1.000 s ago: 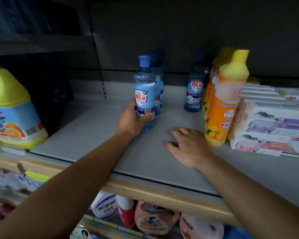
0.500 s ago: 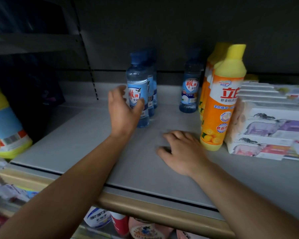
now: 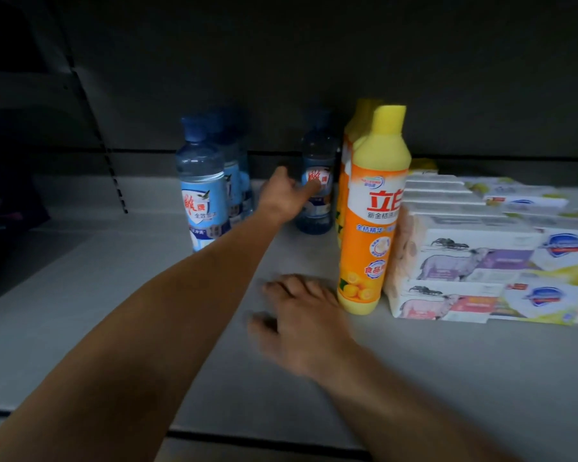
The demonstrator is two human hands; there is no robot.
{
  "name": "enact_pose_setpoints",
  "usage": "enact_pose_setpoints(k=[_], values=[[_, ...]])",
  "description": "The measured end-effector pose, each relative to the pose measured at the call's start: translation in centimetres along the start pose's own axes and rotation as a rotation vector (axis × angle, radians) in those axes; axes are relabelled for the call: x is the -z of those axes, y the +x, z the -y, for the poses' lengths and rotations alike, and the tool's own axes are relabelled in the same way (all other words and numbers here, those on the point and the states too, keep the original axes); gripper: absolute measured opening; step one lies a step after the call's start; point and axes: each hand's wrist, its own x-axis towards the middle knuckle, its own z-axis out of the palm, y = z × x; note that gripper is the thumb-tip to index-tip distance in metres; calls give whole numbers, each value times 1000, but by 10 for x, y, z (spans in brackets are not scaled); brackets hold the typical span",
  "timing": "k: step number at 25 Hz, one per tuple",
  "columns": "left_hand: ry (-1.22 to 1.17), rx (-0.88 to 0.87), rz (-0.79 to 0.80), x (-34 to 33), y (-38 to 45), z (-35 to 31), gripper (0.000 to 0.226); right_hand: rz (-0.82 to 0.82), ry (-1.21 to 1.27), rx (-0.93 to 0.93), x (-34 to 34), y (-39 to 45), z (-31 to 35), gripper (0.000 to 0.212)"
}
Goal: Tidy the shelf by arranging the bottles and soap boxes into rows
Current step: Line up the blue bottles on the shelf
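- Left hand (image 3: 282, 195): reaches to the lone blue bottle (image 3: 316, 195) at the shelf (image 3: 114, 311) back, fingers against its label; whether the grip has closed cannot be told.
- Right hand (image 3: 302, 323): palm down on the shelf, fingers loosely spread, holding nothing, just beside the orange detergent bottle (image 3: 369, 228).
- Blue bottle row (image 3: 202, 191): upright, left.
- Soap boxes (image 3: 464, 258): stacked, right.

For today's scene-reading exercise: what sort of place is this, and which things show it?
Probably a shop's cleaning-goods aisle: a metal shelf holding several identical blue bottles, matching orange bottles and stacked soap boxes.
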Motion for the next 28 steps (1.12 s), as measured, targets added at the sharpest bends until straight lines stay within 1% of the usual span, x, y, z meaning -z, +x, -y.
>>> enact_pose_setpoints(k=[3, 5, 8, 11, 17, 21, 23, 25, 27, 28], values=[[-11, 14, 38, -19, 19, 10, 55, -26, 2, 3, -3, 0, 0, 63], [-9, -10, 80, -27, 23, 13, 49, -27, 4, 4, -3, 0, -1, 65], [-3, -46, 119, -23, 17, 14, 45, -14, 11, 0, -1, 2, -4, 65], [17, -63, 113, -5, -4, 17, 44, -2, 3, -14, 0, 1, -4, 61], [59, -30, 65, 51, -70, 27, 46, 45, 0, -37, 5, 4, -3, 58], [45, -3, 3, 75, -113, 25, 44, 24, -22, -62, 11, -2, 2, 55], [21, 13, -11, 83, -129, 23, 42, 19, -33, -85, 17, -4, 7, 50], [21, 28, 1, 90, -143, 21, 43, -27, -31, -131, 26, -8, 13, 37], [-9, 26, 22, 96, -156, 20, 44, -130, 88, -198, 38, -14, 15, 22], [-25, 19, 30, 100, -165, 20, 44, -205, 216, -218, 44, -17, 18, 16]])
